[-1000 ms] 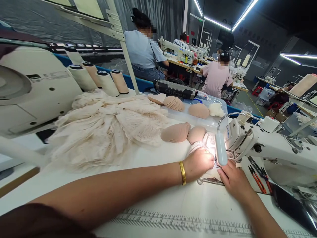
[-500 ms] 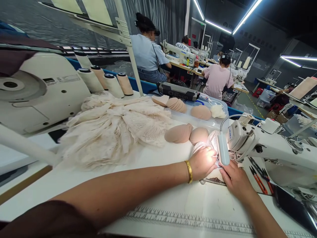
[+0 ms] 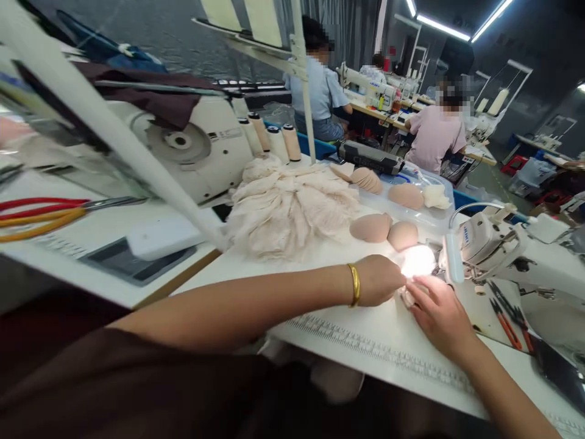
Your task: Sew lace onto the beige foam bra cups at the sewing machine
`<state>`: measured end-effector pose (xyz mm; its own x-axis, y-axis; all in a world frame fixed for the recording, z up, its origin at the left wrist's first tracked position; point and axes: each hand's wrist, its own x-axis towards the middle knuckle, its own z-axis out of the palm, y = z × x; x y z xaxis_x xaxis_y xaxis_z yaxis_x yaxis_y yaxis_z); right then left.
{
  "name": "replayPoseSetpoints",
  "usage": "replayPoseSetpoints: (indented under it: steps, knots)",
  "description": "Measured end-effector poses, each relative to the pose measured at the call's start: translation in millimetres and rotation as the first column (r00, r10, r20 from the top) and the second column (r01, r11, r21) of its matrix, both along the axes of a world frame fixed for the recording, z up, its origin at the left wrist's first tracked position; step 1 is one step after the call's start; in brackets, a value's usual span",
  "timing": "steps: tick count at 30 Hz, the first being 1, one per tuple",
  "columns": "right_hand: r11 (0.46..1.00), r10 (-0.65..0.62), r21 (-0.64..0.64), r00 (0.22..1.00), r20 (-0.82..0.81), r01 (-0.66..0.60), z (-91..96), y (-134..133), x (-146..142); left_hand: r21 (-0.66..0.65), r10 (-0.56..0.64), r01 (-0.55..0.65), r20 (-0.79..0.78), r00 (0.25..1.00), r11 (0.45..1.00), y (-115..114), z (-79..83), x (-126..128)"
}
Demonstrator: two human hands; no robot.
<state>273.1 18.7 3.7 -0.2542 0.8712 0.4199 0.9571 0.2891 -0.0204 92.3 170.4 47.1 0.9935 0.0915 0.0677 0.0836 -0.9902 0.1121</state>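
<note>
Both my hands meet at the needle area of a white sewing machine (image 3: 512, 250), under its bright lamp. My left hand (image 3: 379, 279), with a gold bangle at the wrist, is closed on a pale fabric piece (image 3: 417, 261) washed out by the light. My right hand (image 3: 439, 314) lies on the near edge of the same piece, fingers pressed together and pointing toward the needle. Two beige bra cups (image 3: 384, 228) sit just beyond the hands.
A heap of cream lace (image 3: 287, 207) covers the table's middle. More beige cups (image 3: 365, 178) lie on a clear tray behind. Thread cones (image 3: 274, 137) stand by another machine (image 3: 192, 146) at left. Red-handled snips (image 3: 507, 317) lie right. Two people sit sewing at the back.
The view has swung left and pulled back, showing more of the left-hand table and my dark sleeve. Both hands stay on the fabric at the needle.
</note>
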Motion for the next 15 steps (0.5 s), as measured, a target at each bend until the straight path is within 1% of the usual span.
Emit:
replayPoseSetpoints:
  steps: [2,4,5,6,8,9,10,11,12,13,14,15]
  knots:
    - [0.999,0.033,-0.006,0.999,0.02,-0.033,1.7,10,-18,-0.169,-0.047,0.039,-0.044,0.998,0.985,-3,18.2,-41]
    - [0.991,0.123,-0.043,0.992,-0.01,-0.123,3.5,14,-38,-0.331,-0.007,-0.009,-0.048,0.999,0.943,-6,34.1,-82]
    - [0.982,0.177,-0.065,0.983,-0.051,-0.18,5.1,11,-49,-0.42,0.025,-0.044,-0.051,0.998,0.906,-9,40.2,-103]
    - [0.967,0.227,-0.089,0.968,-0.107,-0.237,7.2,5,-62,-0.514,0.055,-0.075,-0.055,0.997,0.854,-12,44.5,-124]
    - [0.932,0.283,-0.156,0.925,-0.253,-0.327,10.5,-17,-87,-0.69,0.083,-0.106,-0.067,0.994,0.716,-21,46.4,-161]
    - [0.914,0.283,-0.191,0.9,-0.332,-0.358,9.8,-31,-100,-0.755,0.079,-0.115,-0.084,0.993,0.646,-27,43.3,-177]
    - [0.891,0.278,-0.229,0.87,-0.408,-0.392,6.5,-46,-112,-0.798,0.059,-0.12,-0.106,0.993,0.591,-32,37.2,-190]
    - [0.854,0.258,-0.298,0.844,-0.471,-0.427,0.1,-58,-123,-0.818,0.034,-0.13,-0.134,0.99,0.561,-37,28.1,-200]
    - [0.816,0.249,-0.342,0.817,-0.52,-0.466,-9.3,-68,-131,-0.815,0.017,-0.143,-0.162,0.987,0.562,-42,16.4,-206]
    - [0.782,0.223,-0.385,0.797,-0.561,-0.49,-21.1,-74,-138,-0.786,0.02,-0.163,-0.189,0.982,0.596,-46,2.6,-209]
    - [0.774,0.141,-0.44,0.801,-0.581,-0.455,-34.2,-76,-141,-0.728,0.068,-0.204,-0.212,0.975,0.655,-50,-12.4,-208]
    - [0.802,0.078,-0.45,0.816,-0.573,-0.392,-47.4,-75,-143,-0.643,0.143,-0.257,-0.226,0.964,0.722,-52,-27.5,-205]
